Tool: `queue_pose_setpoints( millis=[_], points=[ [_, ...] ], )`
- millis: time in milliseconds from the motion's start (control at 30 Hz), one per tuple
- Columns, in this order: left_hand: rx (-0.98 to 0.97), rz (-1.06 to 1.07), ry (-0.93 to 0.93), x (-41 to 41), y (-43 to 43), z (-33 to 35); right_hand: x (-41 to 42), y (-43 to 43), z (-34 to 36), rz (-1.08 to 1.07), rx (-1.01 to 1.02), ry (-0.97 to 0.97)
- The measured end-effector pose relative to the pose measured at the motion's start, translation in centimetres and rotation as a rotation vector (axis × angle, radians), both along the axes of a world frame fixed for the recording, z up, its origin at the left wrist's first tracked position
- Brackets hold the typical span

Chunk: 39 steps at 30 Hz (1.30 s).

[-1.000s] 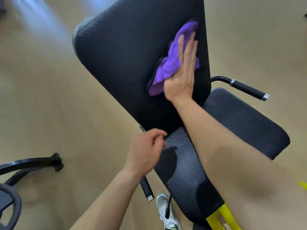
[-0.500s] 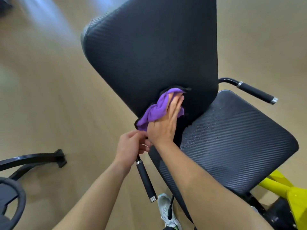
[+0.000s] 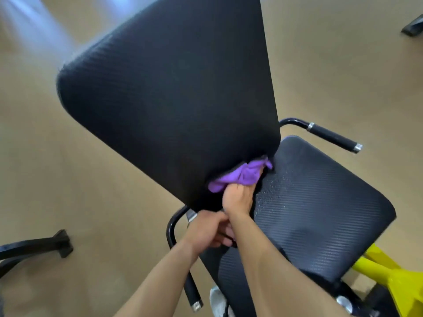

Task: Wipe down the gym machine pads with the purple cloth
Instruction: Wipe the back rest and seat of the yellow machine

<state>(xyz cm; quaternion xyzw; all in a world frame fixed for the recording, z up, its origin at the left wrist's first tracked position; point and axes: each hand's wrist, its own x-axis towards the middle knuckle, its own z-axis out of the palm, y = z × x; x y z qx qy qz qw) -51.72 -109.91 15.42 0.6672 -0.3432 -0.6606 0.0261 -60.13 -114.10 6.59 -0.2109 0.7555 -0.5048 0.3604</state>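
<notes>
My right hand (image 3: 239, 199) presses the purple cloth (image 3: 240, 177) into the gap where the lower edge of the back pad (image 3: 169, 92) meets the seat pad (image 3: 320, 202). The fingers of this hand go under the cloth, so I cannot tell if they are closed around it or only flat on it. The cloth is bunched, touching the back pad above and the seat pad just beside it. Small wet drops lie on the seat pad near the cloth. My left hand (image 3: 209, 232) is just below my right wrist, its fingers curled closed, but what they hold is hidden. A black handle (image 3: 333, 137) sticks out on the far side of the seat, another handle (image 3: 192, 291) hangs below my left arm. The yellow frame (image 3: 393, 280) stands on the tan floor (image 3: 68, 191).
</notes>
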Motion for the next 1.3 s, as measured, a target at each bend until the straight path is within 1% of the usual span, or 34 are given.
queue_pose_setpoints(
  millis=[33, 100, 133, 167, 200, 233, 300, 333, 367, 467, 567, 600, 667, 700, 733, 767, 867, 933, 1000, 1100, 1167, 1267, 1300],
  points=[
    [0.005, 0.007, 0.004, -0.3, -0.1, -0.1, -0.3, -0.4, 0.2, -0.056, -0.018, -0.074],
    [0.000, 0.091, 0.046, -0.8, -1.0, 0.3, -2.2, -3.7, 1.2, -0.224, -0.047, -0.193],
    [-0.006, 0.125, 0.073, -1.1, -1.7, 0.8, -3.6, -5.6, 2.1, -0.275, -0.038, -0.222],
    [-0.018, 0.135, 0.094, -1.4, -2.5, 1.5, -5.0, -7.7, 3.2, -0.287, -0.016, -0.179],
    [-0.040, 0.128, 0.111, -1.8, -3.2, 2.4, -6.2, -9.2, 4.6, -0.272, -0.001, -0.095],
    [-0.069, 0.116, 0.133, -2.1, -4.0, 3.3, -7.0, -10.7, 5.6, -0.260, -0.033, -0.027],
    [-0.126, 0.108, 0.200, -3.0, -5.5, 5.3, -7.3, -13.2, 10.4, -0.272, -0.186, -0.039],
    [-0.140, 0.117, 0.242, -3.3, -6.2, 6.5, -7.1, -14.1, 13.4, -0.253, -0.221, -0.019],
    [-0.151, 0.132, 0.288, -3.6, -6.8, 7.8, -6.7, -14.9, 16.7, -0.226, -0.239, 0.050],
    [-0.227, 0.166, 0.413, -3.9, -8.4, 11.3, -5.4, -16.7, 23.7, -0.092, -0.255, 0.358],
    [-0.239, 0.199, 0.551, -3.6, -9.9, 13.6, -5.7, -17.2, 25.8, 0.090, -0.354, 0.613],
    [-0.218, 0.218, 0.589, -3.7, -10.1, 13.7, -6.3, -17.2, 25.6, 0.148, -0.392, 0.660],
    [-0.167, 0.237, 0.613, -4.3, -9.8, 12.9, -7.9, -17.3, 24.2, 0.235, -0.466, 0.666],
    [-0.140, 0.224, 0.598, -4.8, -9.3, 12.1, -8.6, -17.2, 23.3, 0.253, -0.484, 0.629],
    [-0.111, 0.199, 0.575, -5.3, -8.6, 11.1, -9.4, -17.0, 22.0, 0.254, -0.459, 0.564],
    [-0.082, 0.174, 0.554, -5.8, -7.7, 9.9, -10.1, -16.5, 20.3, 0.246, -0.401, 0.487],
    [-0.004, 0.162, 0.490, -7.0, -5.1, 6.1, -11.8, -13.3, 13.4, 0.251, -0.111, 0.322],
    [0.049, 0.190, 0.428, -7.5, -3.6, 3.9, -13.0, -10.4, 8.9, 0.268, 0.076, 0.264],
    [0.082, 0.217, 0.373, -7.8, -2.7, 2.0, -13.9, -8.4, 5.7, 0.276, 0.201, 0.225],
    [0.119, 0.269, 0.313, -7.8, -1.7, -0.1, -14.7, -7.6, 3.5, 0.249, 0.257, 0.201],
    [0.130, 0.312, 0.288, -7.8, -1.4, -1.0, -15.4, -7.9, 2.4, 0.226, 0.255, 0.131],
    [0.135, 0.373, 0.284, -7.5, -0.9, -1.9, -16.2, -7.6, 0.1, 0.298, 0.314, 0.141],
    [0.136, 0.385, 0.285, -7.5, -0.8, -2.2, -16.1, -7.2, -0.7, 0.294, 0.330, 0.113]
  ],
)
